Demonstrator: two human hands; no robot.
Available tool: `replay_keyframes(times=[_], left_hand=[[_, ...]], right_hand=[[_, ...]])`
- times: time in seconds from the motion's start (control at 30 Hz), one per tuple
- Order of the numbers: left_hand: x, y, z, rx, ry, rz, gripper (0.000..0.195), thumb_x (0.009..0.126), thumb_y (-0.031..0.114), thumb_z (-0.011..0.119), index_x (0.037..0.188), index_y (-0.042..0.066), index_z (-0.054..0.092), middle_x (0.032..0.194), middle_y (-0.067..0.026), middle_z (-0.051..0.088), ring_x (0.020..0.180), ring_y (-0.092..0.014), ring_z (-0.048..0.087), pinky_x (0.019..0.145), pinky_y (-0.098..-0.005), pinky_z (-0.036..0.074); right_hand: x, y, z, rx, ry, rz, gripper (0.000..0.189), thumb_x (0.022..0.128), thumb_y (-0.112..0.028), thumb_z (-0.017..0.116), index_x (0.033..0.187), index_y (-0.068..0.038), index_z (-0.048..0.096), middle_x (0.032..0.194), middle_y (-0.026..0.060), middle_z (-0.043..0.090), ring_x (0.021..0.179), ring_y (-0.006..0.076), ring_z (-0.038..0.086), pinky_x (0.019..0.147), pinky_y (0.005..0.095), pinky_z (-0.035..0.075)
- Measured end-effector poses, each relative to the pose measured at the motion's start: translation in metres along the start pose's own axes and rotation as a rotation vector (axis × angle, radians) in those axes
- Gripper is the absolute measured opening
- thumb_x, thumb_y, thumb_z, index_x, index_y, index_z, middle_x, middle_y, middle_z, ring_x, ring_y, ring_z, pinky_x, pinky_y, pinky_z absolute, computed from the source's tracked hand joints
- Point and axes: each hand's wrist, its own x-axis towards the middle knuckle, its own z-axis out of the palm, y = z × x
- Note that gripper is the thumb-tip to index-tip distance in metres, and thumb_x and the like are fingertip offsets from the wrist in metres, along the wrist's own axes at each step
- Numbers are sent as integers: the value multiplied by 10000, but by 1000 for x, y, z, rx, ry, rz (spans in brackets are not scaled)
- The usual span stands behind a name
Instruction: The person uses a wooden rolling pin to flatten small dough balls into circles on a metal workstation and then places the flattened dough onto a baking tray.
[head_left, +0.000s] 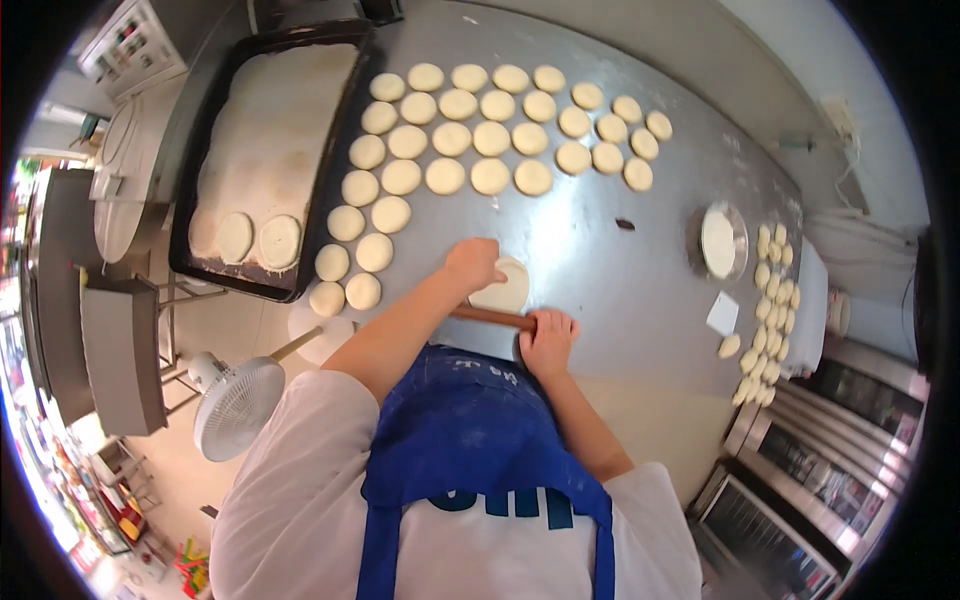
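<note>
A flattened round of dough (514, 285) lies on the steel worktable (585, 262) before me. My left hand (472, 264) is curled at its far left edge, the thumb on top; the fingertips underneath are hidden. Across the near side of the round runs a wooden rolling pin (493, 317). The pin's right end is under my right hand (550, 341), fingers wrapped over it. Its left end passes behind my left forearm. Beyond my hands, several rows of plump dough rounds (490, 177) cover the far part of the table and continue down its left side.
At left, a black-rimmed baking tray (330, 172) holds two flat rounds (280, 241). To the right are a metal bowl of white powder (718, 241), a white scraper (722, 313) and small dough pieces (772, 307). A fan (240, 409) stands left; ovens (780, 517) stand right.
</note>
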Motion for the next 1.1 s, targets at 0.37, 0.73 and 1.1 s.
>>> replay_keyframes(times=[0.37, 0.73, 1.1], left_hand=[[-124, -51, 13, -1073, 479, 168, 205, 819, 126, 820, 899, 51, 647, 1237, -145, 747, 1057, -214, 731, 867, -374, 592], [-235, -420, -208, -2189, 1062, 73, 501, 1075, 374, 406, 1379, 9, 565, 1396, -153, 631, 1290, -351, 595, 1147, -537, 433], [-236, -528, -219, -1674, 1105, -468, 450, 1048, 368, 598, 1337, 23, 626, 1322, -107, 683, 1183, -291, 661, 1041, -473, 496]], right_hand=[[-36, 9, -12, -105, -190, -72, 332, 728, -122, 709, 1047, -153, 622, 1078, 103, 629, 1100, 350, 564, 1017, 520, 356], [-45, -2, 10, -248, -144, 89, 377, 730, -82, 668, 1100, -56, 601, 1072, 177, 622, 1101, 413, 552, 1010, 537, 388], [-42, -36, 10, -280, -179, 313, 379, 757, -15, 612, 1134, 3, 585, 1086, 230, 611, 1064, 450, 560, 956, 537, 433]])
